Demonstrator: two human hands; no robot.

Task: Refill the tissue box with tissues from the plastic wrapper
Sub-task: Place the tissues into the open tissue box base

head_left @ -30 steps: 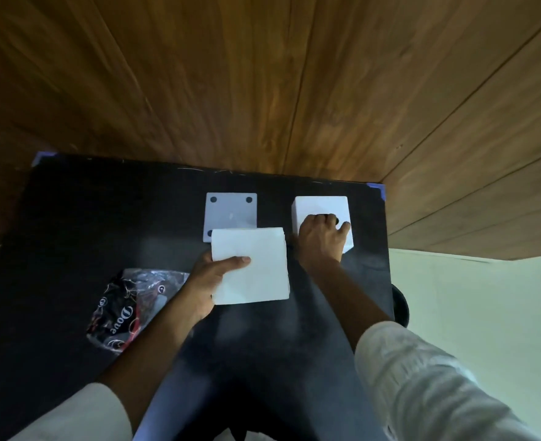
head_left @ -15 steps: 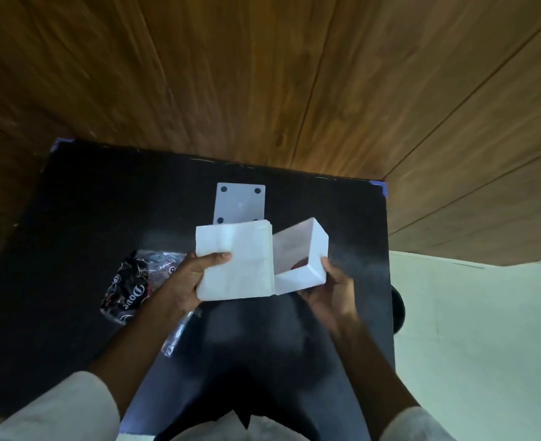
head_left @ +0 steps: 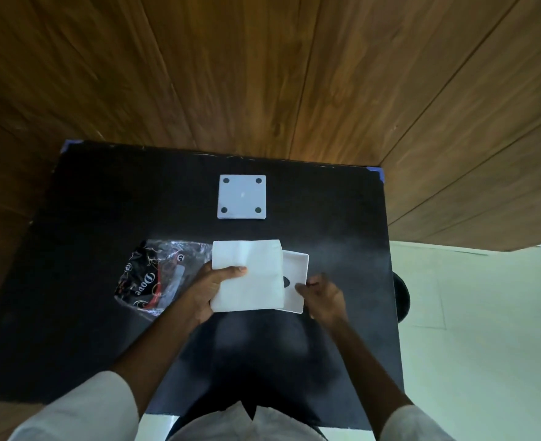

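Observation:
A white stack of tissues point(head_left: 253, 275) is gripped in my left hand point(head_left: 211, 284), thumb on top, above the middle of the black table point(head_left: 72, 281). The white tissue box point(head_left: 296, 278) is mostly hidden behind the stack; only its right part shows, with a dark oval spot at its left. My right hand point(head_left: 321, 296) holds the box by its right near corner. The emptied plastic wrapper point(head_left: 154, 275), clear with black and red print, lies on the table just left of my left hand.
A white square plate point(head_left: 242, 197) with a dark dot in each corner lies flat farther back on the table. A wooden wall rises behind the table. Pale floor and a dark round object point(head_left: 401, 294) lie past the right edge.
My right hand lifted the box from the table, tipped it open side up, then brought it under the tissue stack. My left hand kept the stack and pulled it nearer.

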